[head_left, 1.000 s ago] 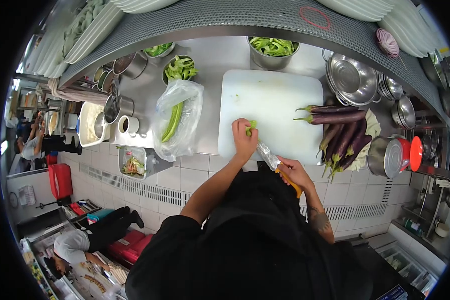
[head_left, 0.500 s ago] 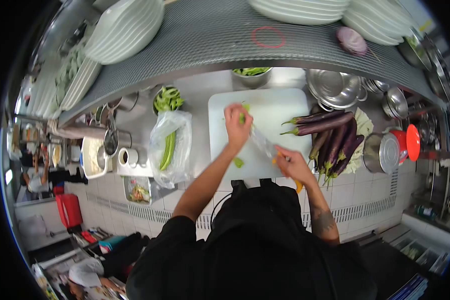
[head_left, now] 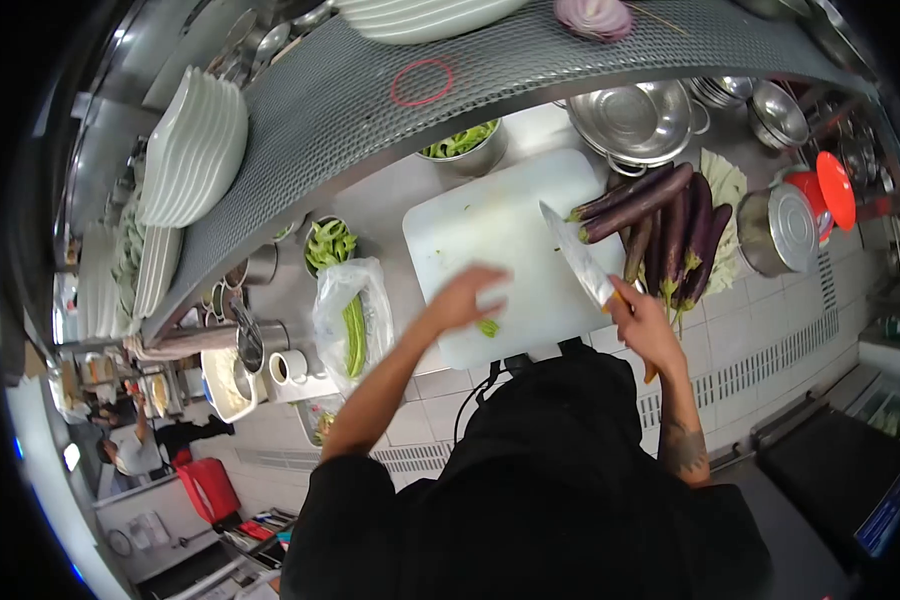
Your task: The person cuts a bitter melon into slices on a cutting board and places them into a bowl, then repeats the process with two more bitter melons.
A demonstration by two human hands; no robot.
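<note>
My right hand [head_left: 646, 328] is closed round the yellow handle of a kitchen knife [head_left: 578, 258], its broad blade slanting up and left over the right part of the white cutting board [head_left: 510, 225]. Over the board's lower left, my left hand [head_left: 465, 298] has its fingers apart and holds nothing; it is slightly blurred. Just below that hand lies a small green vegetable piece [head_left: 487, 327], with a few tiny scraps elsewhere on the board. Several purple eggplants [head_left: 675, 230] are heaped at the board's right edge, beside the knife.
Left of the board, a long green vegetable [head_left: 355, 338] lies on a plastic bag [head_left: 370, 290]. Bowls of cut greens [head_left: 330, 243] stand behind. A steel colander [head_left: 630, 120] and a lidded pot [head_left: 778, 230] are at right. A metal shelf [head_left: 370, 130] overhangs the back. Another person [head_left: 135, 445] is far left.
My left hand has let go of the green piece it held and moved down and left, its fingers opening. The knife has swung rightward, away from that hand. The view has tilted and shifted.
</note>
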